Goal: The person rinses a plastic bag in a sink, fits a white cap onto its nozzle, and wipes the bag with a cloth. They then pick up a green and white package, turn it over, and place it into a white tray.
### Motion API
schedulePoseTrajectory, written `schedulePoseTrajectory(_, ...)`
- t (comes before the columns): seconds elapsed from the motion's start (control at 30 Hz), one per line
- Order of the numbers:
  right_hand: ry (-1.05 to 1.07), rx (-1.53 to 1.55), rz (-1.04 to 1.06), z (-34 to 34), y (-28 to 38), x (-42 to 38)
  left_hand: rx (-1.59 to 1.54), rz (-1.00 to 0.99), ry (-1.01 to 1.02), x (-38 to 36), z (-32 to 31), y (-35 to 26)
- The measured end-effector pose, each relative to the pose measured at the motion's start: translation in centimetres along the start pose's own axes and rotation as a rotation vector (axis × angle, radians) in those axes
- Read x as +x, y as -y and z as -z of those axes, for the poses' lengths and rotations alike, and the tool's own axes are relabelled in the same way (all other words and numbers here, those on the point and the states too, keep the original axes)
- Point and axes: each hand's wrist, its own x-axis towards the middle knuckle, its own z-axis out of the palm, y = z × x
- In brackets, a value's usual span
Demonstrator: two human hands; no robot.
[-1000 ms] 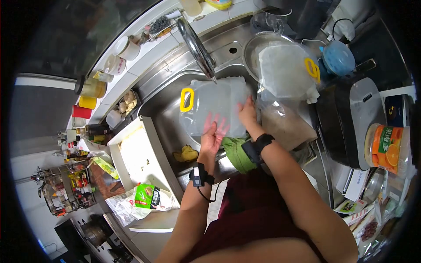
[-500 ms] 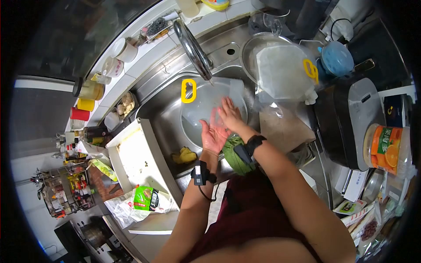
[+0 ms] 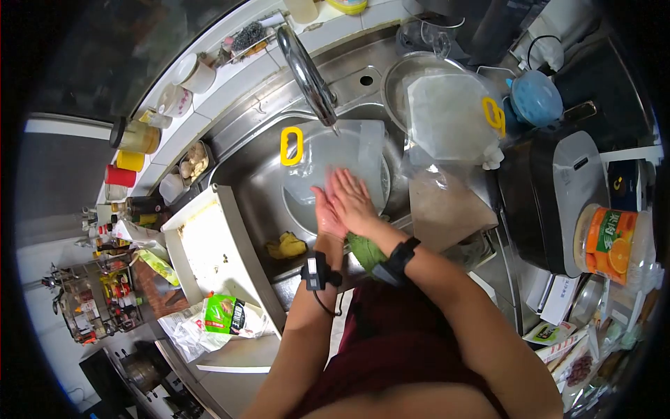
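Palm against palm, my left hand (image 3: pixel 328 215) and my right hand (image 3: pixel 354 201) touch above a metal bowl (image 3: pixel 296 215) in the sink. The right hand lies over the left, and the fingers of both are stretched out with no object seen between them. Under them, a clear plastic bag (image 3: pixel 324 150) with a yellow handle (image 3: pixel 291 146) spreads over the bowl. The faucet (image 3: pixel 307 77) arches above the bag. A green cloth (image 3: pixel 366 253) hangs at the sink's front edge, partly behind my right wrist.
A yellow cloth (image 3: pixel 287 246) lies in the sink. Left stands a white drawer-like tray (image 3: pixel 223 258). On the right are a second bag (image 3: pixel 447 119) with a yellow handle, over another bowl (image 3: pixel 394 87), a blue container (image 3: pixel 536 98) and a black-and-grey appliance (image 3: pixel 551 202).
My hands have come together, the right now covering more of the left palm, and both sit slightly lower and closer to me. The view has shifted slightly.
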Motion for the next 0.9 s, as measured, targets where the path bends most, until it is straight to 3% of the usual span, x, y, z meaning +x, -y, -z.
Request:
schedulePoseTrajectory(0.07,0.002,0.125,0.094,0.1,-0.3,-0.7,-0.052,0.001,-0.034,0.3,1.1,-0.3)
schedulePoseTrajectory(0.1,0.004,-0.025,0.105,0.2,-1.4,-0.4,-0.047,0.013,-0.005,0.0,1.0,-0.6)
schedulePoseTrajectory(0.13,0.001,-0.083,-0.035,0.2,-3.0,0.5,-0.050,0.018,0.039,-0.2,0.5,-0.8)
schedulePoseTrajectory(0.2,-0.136,0.136,-0.367,0.3,-5.8,1.7,-0.059,0.026,0.126,-0.7,-0.1,-1.1)
schedulePoseTrajectory(0.3,-0.353,0.442,-0.371,0.2,-6.6,1.4,0.051,0.035,-0.036,-0.7,0.1,-2.2)
schedulePoseTrajectory(0.4,-0.130,1.302,-0.466,1.9,-6.3,0.4,0.154,-0.062,-0.129,-0.7,0.5,-2.3)
schedulePoseTrajectory(0.5,-0.283,1.307,-0.604,3.6,-6.5,0.6,0.469,0.101,-0.258,-2.0,-0.2,-2.8)
schedulePoseTrajectory(0.6,-0.329,1.260,-0.542,3.8,-6.7,0.7,0.523,0.178,-0.293,-2.8,-0.3,-2.6)
schedulePoseTrajectory(0.7,-0.454,1.218,-0.493,3.0,-6.5,0.9,0.451,0.104,-0.175,-3.4,-0.4,-2.4)
schedulePoseTrajectory(0.9,-0.486,1.205,-0.490,2.8,-5.7,1.3,0.330,0.007,-0.114,-3.5,-0.8,-2.5)
